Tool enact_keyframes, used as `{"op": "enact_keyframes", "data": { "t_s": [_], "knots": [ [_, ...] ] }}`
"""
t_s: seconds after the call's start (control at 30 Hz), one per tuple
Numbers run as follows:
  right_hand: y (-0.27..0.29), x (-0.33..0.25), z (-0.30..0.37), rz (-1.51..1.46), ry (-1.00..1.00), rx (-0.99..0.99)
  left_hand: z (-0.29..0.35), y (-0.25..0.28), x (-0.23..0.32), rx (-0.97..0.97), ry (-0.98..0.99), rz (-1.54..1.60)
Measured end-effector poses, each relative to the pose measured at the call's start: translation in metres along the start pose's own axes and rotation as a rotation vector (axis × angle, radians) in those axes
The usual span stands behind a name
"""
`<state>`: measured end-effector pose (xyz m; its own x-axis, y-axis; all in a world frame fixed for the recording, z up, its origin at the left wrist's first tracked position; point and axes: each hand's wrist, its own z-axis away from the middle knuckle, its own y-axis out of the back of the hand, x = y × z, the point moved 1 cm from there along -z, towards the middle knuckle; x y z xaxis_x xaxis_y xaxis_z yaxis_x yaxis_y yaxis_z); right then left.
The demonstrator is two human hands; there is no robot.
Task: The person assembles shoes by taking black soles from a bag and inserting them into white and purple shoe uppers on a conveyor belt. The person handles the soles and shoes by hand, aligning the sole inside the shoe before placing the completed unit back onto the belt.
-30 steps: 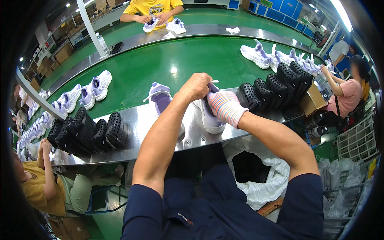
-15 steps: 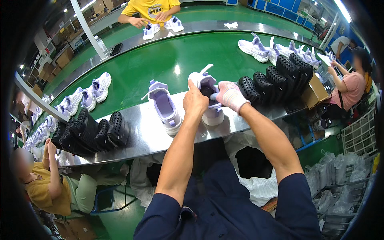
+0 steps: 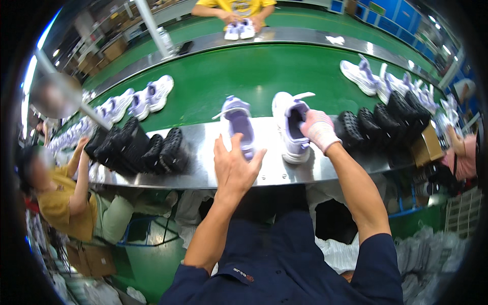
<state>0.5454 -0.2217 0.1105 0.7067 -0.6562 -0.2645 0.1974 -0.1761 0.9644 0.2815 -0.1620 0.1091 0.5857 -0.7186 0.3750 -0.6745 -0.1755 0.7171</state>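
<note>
Apparently, the work on this pair is only partway along. The right shoe (image 3: 282,121), white and lavender, stands upright on the metal counter (image 3: 201,152), a pale strap (image 3: 305,95) jutting toward two o'clock; its opening looks dark, though whether anything is packed inside is unclear. The right hand (image 3: 320,130), in a striped glove, is at its collar, fingertips hidden, so I cannot tell whether it grips. At nine o'clock from there, apart, the left shoe (image 3: 240,124) shows a lavender interior with nothing visible in it, and seems yet to be dealt with. The bare left hand (image 3: 235,165) spreads wide, holding nothing, at that shoe's six o'clock; contact is uncertain. Farther out, black perforated pieces (image 3: 351,131) stand unheld at three o'clock, with another black group (image 3: 173,151) at nine.
</note>
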Motion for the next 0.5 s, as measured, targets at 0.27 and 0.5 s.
{"op": "enact_keyframes", "data": {
  "t_s": [0.27, 0.5],
  "knots": [
    [0.036, -0.01, 0.023, -0.053, 0.177, -0.076, -0.019, 0.0, -0.026, -0.251, -0.003, 0.569],
    [0.092, -0.044, 0.105, -0.656, 0.268, 0.037, -0.051, 0.189, -0.224, 0.56, 0.118, -0.425]
  ]
}}
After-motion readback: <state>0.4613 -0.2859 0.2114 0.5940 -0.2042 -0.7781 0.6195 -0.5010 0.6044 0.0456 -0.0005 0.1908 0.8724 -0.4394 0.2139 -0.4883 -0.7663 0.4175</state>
